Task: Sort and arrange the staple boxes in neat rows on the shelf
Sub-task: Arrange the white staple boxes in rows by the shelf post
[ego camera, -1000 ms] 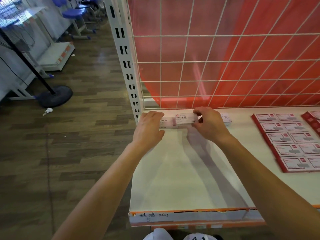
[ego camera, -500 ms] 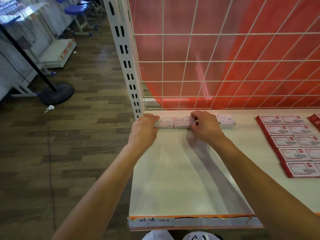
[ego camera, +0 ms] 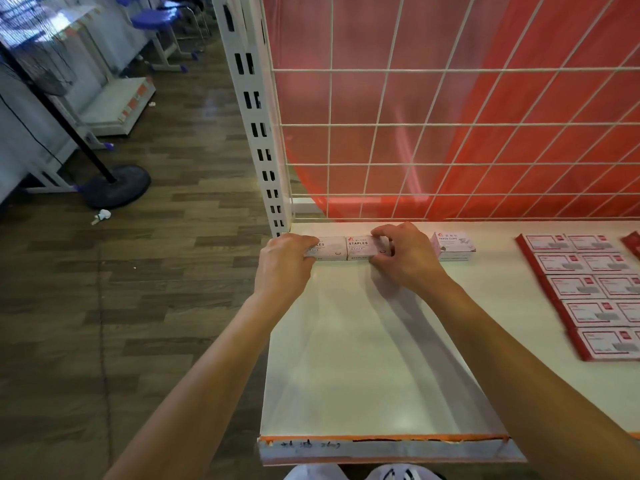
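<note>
Where the left hand (ego camera: 282, 263) grips its staple box (ego camera: 329, 248), letters are hidden.

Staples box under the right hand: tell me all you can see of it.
The staples box is a pale cardboard carton printed STAPLES in dark letters with a red logo. It lies flat at the back of the shelf, touching a second box on its left. The right hand pinches its right end.
</note>
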`<state>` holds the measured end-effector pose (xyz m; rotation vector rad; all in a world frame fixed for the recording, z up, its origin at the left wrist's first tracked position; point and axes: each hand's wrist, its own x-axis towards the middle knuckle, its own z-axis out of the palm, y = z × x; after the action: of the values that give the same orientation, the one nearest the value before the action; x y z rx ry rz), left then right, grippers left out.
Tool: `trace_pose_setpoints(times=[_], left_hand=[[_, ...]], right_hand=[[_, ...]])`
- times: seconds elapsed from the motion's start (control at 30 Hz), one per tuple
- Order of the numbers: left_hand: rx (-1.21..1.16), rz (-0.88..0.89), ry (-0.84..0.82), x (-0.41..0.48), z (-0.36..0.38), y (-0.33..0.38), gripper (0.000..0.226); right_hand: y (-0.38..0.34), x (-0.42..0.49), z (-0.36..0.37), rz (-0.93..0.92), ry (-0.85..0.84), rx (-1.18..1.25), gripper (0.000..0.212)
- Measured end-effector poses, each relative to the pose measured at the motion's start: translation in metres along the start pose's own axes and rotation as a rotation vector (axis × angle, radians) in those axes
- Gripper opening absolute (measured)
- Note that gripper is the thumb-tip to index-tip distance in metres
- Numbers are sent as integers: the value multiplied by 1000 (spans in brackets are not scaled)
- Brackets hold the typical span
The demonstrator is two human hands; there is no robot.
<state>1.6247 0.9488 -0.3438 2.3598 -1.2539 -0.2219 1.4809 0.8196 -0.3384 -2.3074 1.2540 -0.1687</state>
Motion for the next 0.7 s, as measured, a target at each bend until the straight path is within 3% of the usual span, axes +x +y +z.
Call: trace_pose_setpoints(times=[0.37,0.7], left_hand=[[6,-15,11,0,1,4,34],[-43,-103,-3,-12,-2,11,49]], right_hand=[[1,-14,3,14,85,4,45],[7,-25,11,17,144,161,52]])
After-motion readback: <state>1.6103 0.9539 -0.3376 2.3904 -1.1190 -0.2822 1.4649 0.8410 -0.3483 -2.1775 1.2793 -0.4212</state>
